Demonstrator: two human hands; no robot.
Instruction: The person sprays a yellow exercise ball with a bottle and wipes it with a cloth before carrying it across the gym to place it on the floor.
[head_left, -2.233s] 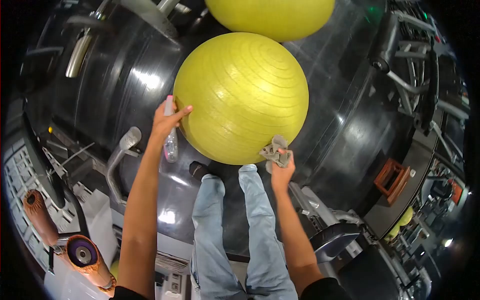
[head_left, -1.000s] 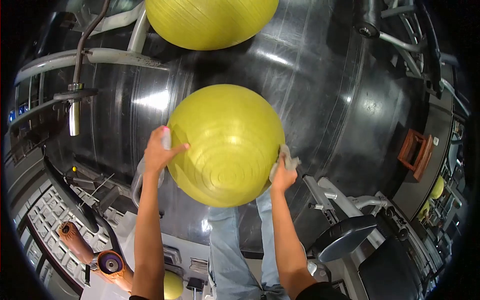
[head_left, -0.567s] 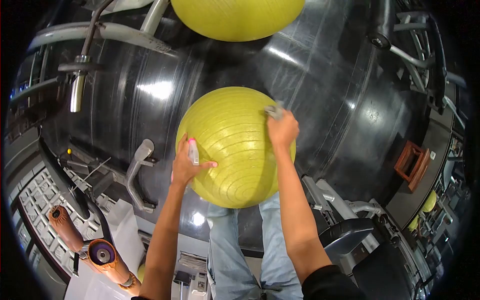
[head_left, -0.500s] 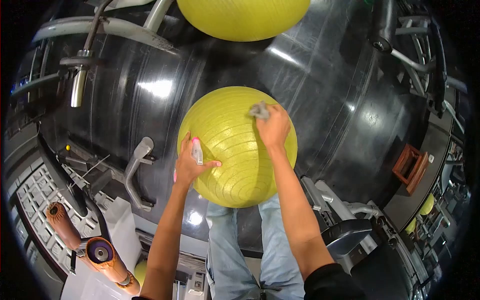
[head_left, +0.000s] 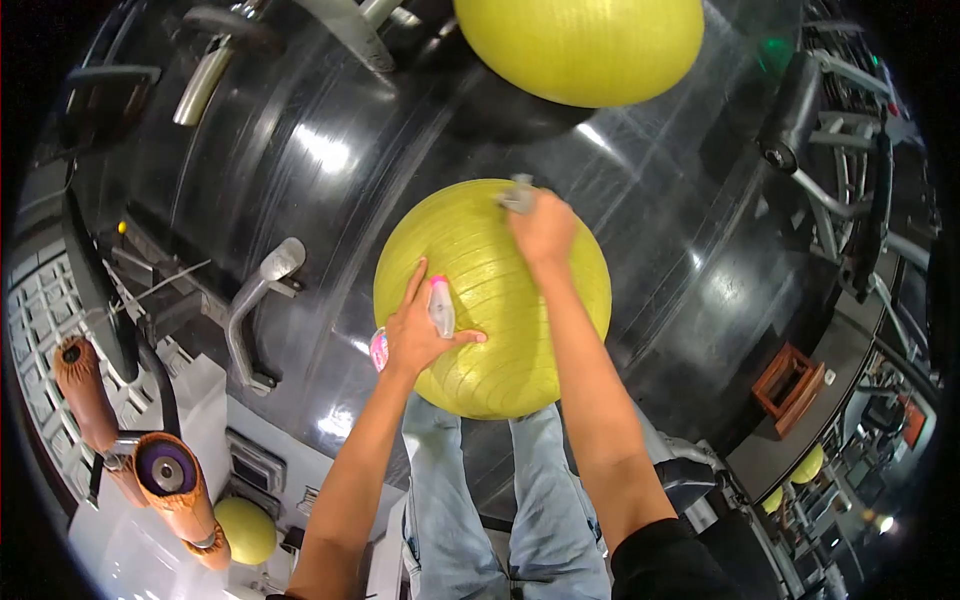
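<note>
A large yellow-green exercise ball (head_left: 470,225) sits in front of my legs, with curved ridges around it. My left hand (head_left: 414,335) rests on its left side, thumb and a finger spread against the surface. Held in that hand is a small clear spray bottle (head_left: 441,308) with a pink tip; part of it is hidden by the palm, and a pink label shows past the hand's outer edge. Near the ball's far right edge, my right hand (head_left: 545,230) is closed around a bunched grey cloth (head_left: 518,195), slightly blurred, pressed to the ball.
Another yellow exercise ball (head_left: 590,50) stands ahead on the black floor (head_left: 680,220). Metal gym machines flank both sides, with a padded roller (head_left: 790,110) at right. A wooden box frame (head_left: 788,385) lies right; brown padded rollers (head_left: 170,480) and a smaller-looking ball (head_left: 245,530) are lower left.
My right hand has moved the cloth farther toward the ball's far edge. The left hand stays on the ball with the bottle. The whole view has turned and shifted somewhat.
</note>
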